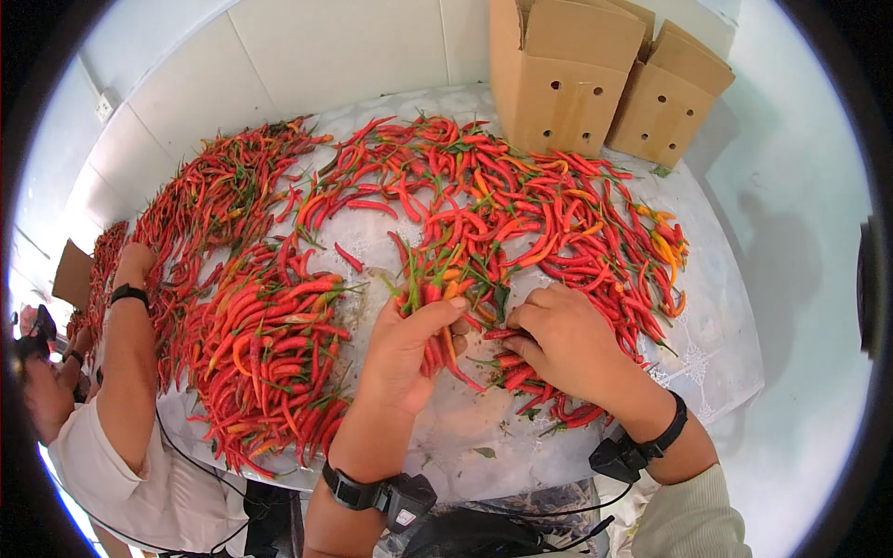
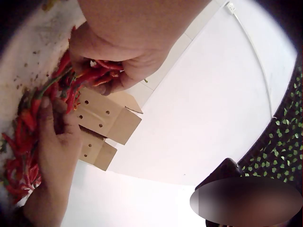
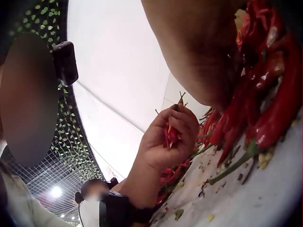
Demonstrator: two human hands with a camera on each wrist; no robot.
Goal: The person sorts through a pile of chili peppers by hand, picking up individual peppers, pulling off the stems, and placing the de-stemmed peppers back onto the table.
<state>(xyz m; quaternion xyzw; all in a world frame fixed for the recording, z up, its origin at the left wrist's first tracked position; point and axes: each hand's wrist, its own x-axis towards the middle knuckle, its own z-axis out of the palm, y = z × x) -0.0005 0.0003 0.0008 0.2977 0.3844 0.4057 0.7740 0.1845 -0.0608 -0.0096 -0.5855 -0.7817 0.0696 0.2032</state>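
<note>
In the head view my left hand [image 1: 395,358] grips a small bunch of red chili peppers [image 1: 433,355], their green stems sticking out past the thumb. The same bunch [image 2: 99,74] shows inside the curled fingers in the left wrist view. My right hand [image 1: 572,339] is just to the right, low over loose chilies, with thumb and forefinger pinching a red chili pepper [image 1: 502,334]. Beneath and beside it lies a small heap of chilies [image 1: 521,379]. In the right wrist view that hand's fingertips are hidden behind the hand itself.
A neat heap of chilies [image 1: 270,344] lies to the left, stems mostly outward. Loose chilies [image 1: 484,177] spread across the back of the covered table [image 1: 716,316]. Two cardboard boxes [image 1: 577,93] stand at the back right. Another person's arm [image 1: 130,372] reaches in at left.
</note>
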